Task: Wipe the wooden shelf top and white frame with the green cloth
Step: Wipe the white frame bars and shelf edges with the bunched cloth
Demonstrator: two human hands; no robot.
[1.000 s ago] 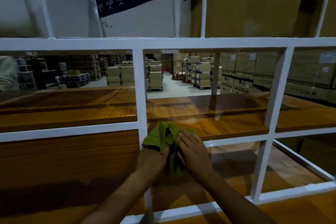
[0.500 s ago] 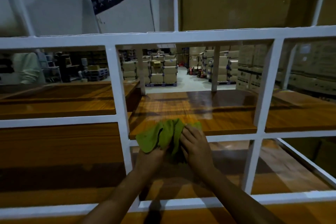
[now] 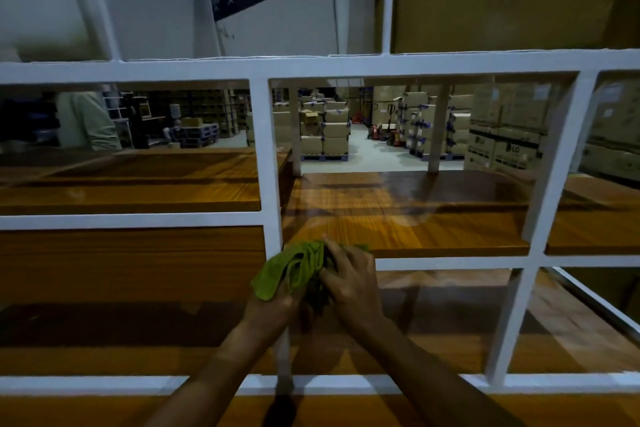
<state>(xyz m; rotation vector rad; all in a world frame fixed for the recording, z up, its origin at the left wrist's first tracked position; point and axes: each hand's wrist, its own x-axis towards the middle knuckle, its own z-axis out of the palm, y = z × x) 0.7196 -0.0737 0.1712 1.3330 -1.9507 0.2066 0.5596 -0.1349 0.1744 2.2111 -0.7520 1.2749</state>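
I have both hands on the cloth (image 3: pixel 287 270), bunched at the front edge of the shelf (image 3: pixel 415 222), just right of an upright of the frame (image 3: pixel 266 149). My left hand (image 3: pixel 273 308) grips it from below, fingers hidden in the folds; my right hand (image 3: pixel 353 284) curls its fingers into it from the right.

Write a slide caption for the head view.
Left hand and right hand grip the green cloth beside an upright of the white frame.

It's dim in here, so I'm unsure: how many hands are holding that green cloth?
2. The left hand holds the green cloth from below, by the white upright; the right hand grips its right side.
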